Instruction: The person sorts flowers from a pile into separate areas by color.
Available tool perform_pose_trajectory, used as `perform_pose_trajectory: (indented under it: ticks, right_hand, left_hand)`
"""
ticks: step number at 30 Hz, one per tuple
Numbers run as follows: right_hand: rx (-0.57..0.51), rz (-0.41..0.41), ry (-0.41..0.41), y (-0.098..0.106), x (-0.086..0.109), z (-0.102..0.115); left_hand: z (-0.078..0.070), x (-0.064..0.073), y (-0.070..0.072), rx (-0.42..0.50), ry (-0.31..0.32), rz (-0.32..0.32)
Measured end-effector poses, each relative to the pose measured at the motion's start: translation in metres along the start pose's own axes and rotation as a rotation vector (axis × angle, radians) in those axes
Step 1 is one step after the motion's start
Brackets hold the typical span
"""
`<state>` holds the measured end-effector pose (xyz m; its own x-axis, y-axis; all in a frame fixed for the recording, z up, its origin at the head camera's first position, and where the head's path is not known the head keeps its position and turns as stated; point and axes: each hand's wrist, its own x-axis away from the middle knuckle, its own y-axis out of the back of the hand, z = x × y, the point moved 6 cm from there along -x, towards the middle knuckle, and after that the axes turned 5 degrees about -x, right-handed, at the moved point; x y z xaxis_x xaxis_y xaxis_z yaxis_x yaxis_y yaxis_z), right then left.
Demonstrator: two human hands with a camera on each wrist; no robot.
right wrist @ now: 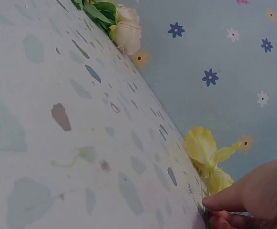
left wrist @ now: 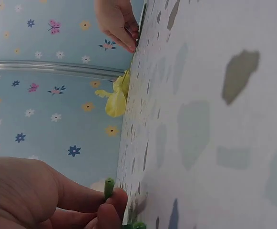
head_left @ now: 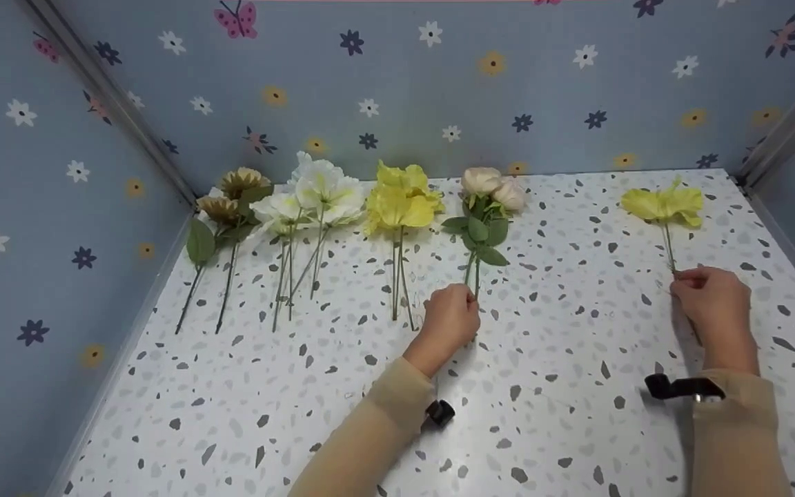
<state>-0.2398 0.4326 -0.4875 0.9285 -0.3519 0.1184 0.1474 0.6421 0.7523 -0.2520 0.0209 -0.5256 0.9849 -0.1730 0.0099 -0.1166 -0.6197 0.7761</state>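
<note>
My left hand (head_left: 449, 314) pinches the stem of a pale pink rose (head_left: 482, 181). Its green leaves and blooms lie toward the back wall. In the left wrist view a cut green stem end (left wrist: 109, 187) sticks up between thumb and finger, and a second stem end (left wrist: 139, 225) shows below. Off to the right, my right hand (head_left: 713, 310) holds the thin stem of a single yellow flower (head_left: 663, 205) between thumb and fingers. The right wrist view shows that yellow bloom (right wrist: 202, 148) just beyond the fingertips, near the wall.
Left of the roses, several yellow flowers (head_left: 403, 203) lie in a bunch. Beyond them are white flowers (head_left: 325, 190) and brown flowers (head_left: 242, 183). All lie on a speckled white table (head_left: 542, 414). Blue patterned walls (head_left: 425, 83) stand behind and at both sides.
</note>
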Motion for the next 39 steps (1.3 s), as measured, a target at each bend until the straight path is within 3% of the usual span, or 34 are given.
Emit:
perform_pose_trajectory:
  ticks: [12, 18, 23, 27, 31, 39]
  right_hand:
    - [0.012, -0.049, -0.045, -0.004, 0.002, 0.007]
    - [0.046, -0.035, -0.038, -0.006, 0.001, 0.008]
    - [0.006, 0.000, -0.058, -0.004, 0.000, 0.008]
    - [-0.084, 0.035, -0.077, -0.001, -0.001, 0.013]
    - [-0.257, 0.069, -0.130, -0.001, 0.002, 0.025]
    - [-0.613, 0.123, -0.037, -0.018, 0.021, 0.076]
  left_hand:
    - [0.010, -0.006, -0.013, -0.043, -0.042, 0.003]
    - [0.011, -0.007, -0.014, -0.046, -0.047, 0.013]
    - [0.012, -0.008, -0.012, -0.033, -0.043, 0.012]
    - [-0.004, 0.006, 0.014, 0.058, -0.011, 0.046]
    - [-0.028, 0.028, 0.049, 0.121, -0.005, 0.050]
    - [-0.036, 0.041, 0.073, 0.286, -0.074, -0.038]
